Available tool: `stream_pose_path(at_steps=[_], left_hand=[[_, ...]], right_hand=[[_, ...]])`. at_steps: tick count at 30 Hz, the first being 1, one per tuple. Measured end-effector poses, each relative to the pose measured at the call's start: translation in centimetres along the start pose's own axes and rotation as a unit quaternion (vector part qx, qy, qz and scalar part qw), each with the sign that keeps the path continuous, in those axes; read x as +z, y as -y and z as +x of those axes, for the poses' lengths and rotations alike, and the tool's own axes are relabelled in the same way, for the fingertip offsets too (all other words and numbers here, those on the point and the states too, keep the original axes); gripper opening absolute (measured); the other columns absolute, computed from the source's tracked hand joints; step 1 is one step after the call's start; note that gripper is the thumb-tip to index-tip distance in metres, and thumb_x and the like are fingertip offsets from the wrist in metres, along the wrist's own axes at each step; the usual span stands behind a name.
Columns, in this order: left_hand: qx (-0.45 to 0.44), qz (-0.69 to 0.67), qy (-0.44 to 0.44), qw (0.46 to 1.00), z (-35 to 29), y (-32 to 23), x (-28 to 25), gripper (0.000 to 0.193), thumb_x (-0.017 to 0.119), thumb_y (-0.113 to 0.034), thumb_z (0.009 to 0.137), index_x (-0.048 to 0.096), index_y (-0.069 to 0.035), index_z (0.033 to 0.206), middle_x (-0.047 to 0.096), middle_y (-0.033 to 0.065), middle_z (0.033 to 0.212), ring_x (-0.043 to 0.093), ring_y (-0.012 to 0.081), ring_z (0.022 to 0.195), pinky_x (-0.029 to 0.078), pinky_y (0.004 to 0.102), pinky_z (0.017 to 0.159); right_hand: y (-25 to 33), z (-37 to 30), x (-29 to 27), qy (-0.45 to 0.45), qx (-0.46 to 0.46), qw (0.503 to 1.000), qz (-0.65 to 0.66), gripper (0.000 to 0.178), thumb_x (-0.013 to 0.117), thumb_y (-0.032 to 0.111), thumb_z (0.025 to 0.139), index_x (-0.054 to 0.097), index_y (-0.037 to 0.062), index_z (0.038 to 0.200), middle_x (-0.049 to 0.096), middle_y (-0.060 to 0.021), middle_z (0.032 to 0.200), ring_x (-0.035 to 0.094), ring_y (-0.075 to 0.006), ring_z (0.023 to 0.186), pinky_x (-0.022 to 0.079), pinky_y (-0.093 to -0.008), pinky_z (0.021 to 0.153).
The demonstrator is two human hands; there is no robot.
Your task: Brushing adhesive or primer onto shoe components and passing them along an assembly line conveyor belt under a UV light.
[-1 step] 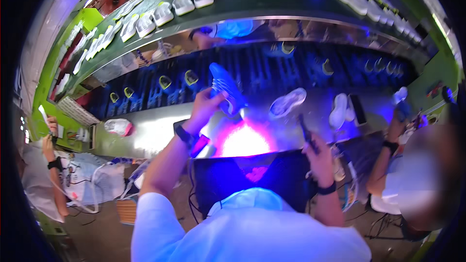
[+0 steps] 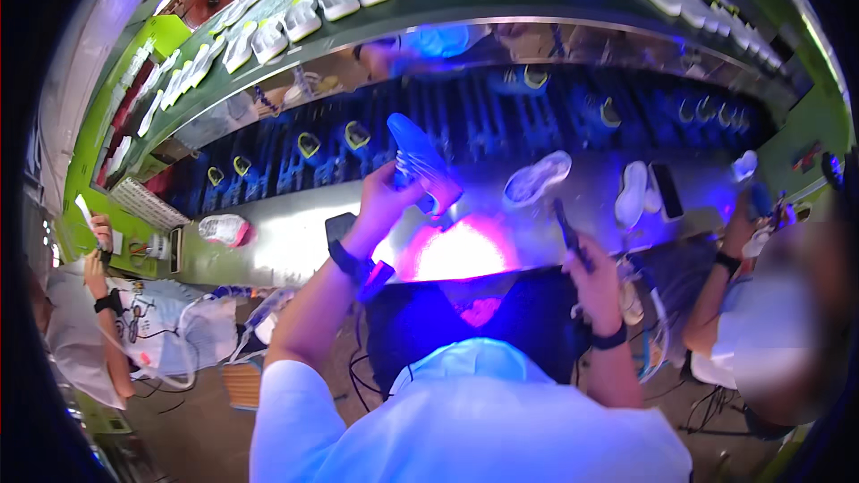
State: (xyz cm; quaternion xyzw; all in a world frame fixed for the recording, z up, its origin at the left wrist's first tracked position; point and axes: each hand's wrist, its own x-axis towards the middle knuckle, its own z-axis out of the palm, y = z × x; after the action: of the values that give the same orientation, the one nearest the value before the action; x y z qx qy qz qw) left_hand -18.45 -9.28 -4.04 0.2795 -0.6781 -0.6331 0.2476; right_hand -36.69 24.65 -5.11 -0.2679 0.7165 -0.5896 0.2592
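My left hand (image 2: 390, 197) grips a shoe (image 2: 418, 156) near its lower end and holds it tilted above the metal bench. The shoe looks blue under the light, with pale stripes or lacing across it. Just below it a bright white and pink glow falls on the bench edge. My right hand (image 2: 593, 275) is closed around a slim dark tool (image 2: 567, 225) that points up and away; its exact kind cannot be made out. Between and beyond my hands, a white sole-shaped piece (image 2: 537, 179) lies on the bench.
A dark conveyor (image 2: 465, 107) carrying several shoes runs behind the metal bench (image 2: 286, 241). White soles (image 2: 632, 194) and a phone-like slab (image 2: 666, 191) lie to the right; a pink-and-white shoe (image 2: 224, 230) lies left. Co-workers sit on both sides. Shoe parts line the upper shelf (image 2: 429, 0).
The shoe in my left hand has tilted slightly, its lower end shifting right. My right hand with the dark tool sits a little higher. The whole view has shifted slightly.
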Motion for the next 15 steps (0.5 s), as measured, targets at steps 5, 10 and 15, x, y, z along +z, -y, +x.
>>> stream_pose_path(at_steps=[5, 10, 15], left_hand=[[0.357, 0.291, -0.013, 0.888, -8.5, -3.6, 2.3, 0.069, 0.087, -0.013, 0.063, 0.062, 0.001, 0.126, 0.065, 0.0189, 0.125, 0.065, 0.0371, 0.116, 0.056, 0.0426, 0.094], [0.486, 0.344, 0.037, 0.803, -11.8, -6.3, 3.0, 0.049, 0.08, -0.006, 0.069, 0.069, -0.005, 0.117, 0.065, 0.0163, 0.124, 0.063, 0.0417, 0.12, 0.053, 0.0534, 0.101], [0.539, 0.38, 0.046, 0.75, -13.0, -6.9, 3.4, 0.032, 0.071, -0.009, 0.082, 0.072, -0.012, 0.115, 0.065, 0.0127, 0.119, 0.064, 0.0374, 0.118, 0.051, 0.0559, 0.105]], right_hand=[[2.6, 0.8, 1.8, 0.062, -0.027, 0.996, 0.065, 0.039, 0.064, 0.005, 0.097, 0.06, -0.0014, 0.135, 0.064, -0.0001, 0.09, 0.058, -0.0078, 0.075, 0.049, -0.0243, 0.071], [7.9, -0.5, 2.7, 0.123, -0.132, 0.983, -0.04, 0.037, 0.07, 0.004, 0.092, 0.066, 0.001, 0.129, 0.074, -0.0125, 0.115, 0.07, -0.0181, 0.102, 0.053, -0.0304, 0.091], [9.8, -0.8, 2.8, 0.119, -0.174, 0.974, -0.082, 0.039, 0.071, 0.002, 0.089, 0.067, 0.0024, 0.127, 0.074, -0.0147, 0.113, 0.071, -0.02, 0.101, 0.053, -0.0315, 0.089]])
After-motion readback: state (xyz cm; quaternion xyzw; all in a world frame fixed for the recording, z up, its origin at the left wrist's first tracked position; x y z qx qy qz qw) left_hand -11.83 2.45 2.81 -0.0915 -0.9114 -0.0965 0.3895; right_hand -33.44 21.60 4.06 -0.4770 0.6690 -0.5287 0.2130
